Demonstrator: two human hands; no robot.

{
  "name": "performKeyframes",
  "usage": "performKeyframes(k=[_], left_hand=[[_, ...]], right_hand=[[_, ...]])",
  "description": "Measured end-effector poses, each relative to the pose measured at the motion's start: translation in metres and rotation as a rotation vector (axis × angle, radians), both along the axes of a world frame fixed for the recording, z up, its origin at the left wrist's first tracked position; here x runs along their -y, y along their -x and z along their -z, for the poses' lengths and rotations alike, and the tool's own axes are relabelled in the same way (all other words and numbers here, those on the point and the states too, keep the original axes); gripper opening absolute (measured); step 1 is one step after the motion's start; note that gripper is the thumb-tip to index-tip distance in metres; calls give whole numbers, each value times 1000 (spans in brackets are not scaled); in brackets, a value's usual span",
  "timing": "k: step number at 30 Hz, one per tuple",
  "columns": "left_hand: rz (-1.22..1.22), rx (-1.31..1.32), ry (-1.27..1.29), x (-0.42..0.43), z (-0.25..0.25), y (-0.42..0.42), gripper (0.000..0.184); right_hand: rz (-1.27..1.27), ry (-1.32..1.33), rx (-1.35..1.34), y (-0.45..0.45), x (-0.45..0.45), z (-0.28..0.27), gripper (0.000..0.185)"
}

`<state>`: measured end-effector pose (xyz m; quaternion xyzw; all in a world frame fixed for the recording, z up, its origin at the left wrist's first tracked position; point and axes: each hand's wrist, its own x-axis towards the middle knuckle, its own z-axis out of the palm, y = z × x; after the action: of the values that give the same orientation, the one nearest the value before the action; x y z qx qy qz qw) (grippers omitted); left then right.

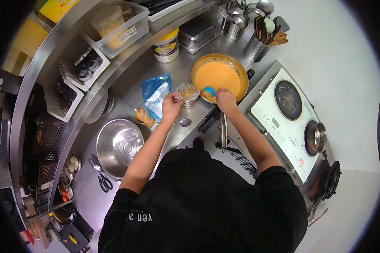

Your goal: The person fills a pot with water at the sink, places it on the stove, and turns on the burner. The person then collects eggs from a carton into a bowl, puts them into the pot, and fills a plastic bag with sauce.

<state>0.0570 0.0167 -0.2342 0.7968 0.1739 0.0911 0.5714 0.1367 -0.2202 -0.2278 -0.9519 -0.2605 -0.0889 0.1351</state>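
My left hand (172, 105) pinches the edge of a clear plastic bag (187, 89), which is open over a small metal container (189, 103). In my right hand (225, 100) is a blue measuring spoon (209, 91) with something brownish in its bowl, held over the near left rim of a pan (242, 72) of orange sauce (218, 78). Left of the clear bag lies a blue and silver packet (156, 93). A knotted bag of orange-brown powder (144, 117) and a metal spoon (185, 122) lie near my left wrist.
A large steel bowl (120, 147) and scissors (104, 183) are at the left. To the right is a white double hotplate (288, 122) with a small pot (316, 137). Behind stand a white tub (166, 48) and a utensil holder (256, 48); a steel shelf (114, 59) curves overhead at the left.
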Motion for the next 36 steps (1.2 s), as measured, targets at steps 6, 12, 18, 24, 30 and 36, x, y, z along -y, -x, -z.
performKeyframes(k=[6,12,18,24,30,36], left_hand=[[-2,33,-23,-3,12,-3,35],[-25,2,66,-3,11,-3,35],[-34,35,29,-3,19,-4,35],[5,79,-33,-4,20,-6,35],[-14,41,25,-2,7,-5,34],[-18,64,3,0,10,-4,34]], right_hand=[[-12,-68,-89,9,-2,-12,16],[77,-282,-341,-9,8,-14,22],[102,-409,-207,-6,6,-40,18],[-147,-332,135,33,-28,-78,16],[-194,-445,98,29,-33,-61,17],[-42,-625,-280,30,-33,-66,18]])
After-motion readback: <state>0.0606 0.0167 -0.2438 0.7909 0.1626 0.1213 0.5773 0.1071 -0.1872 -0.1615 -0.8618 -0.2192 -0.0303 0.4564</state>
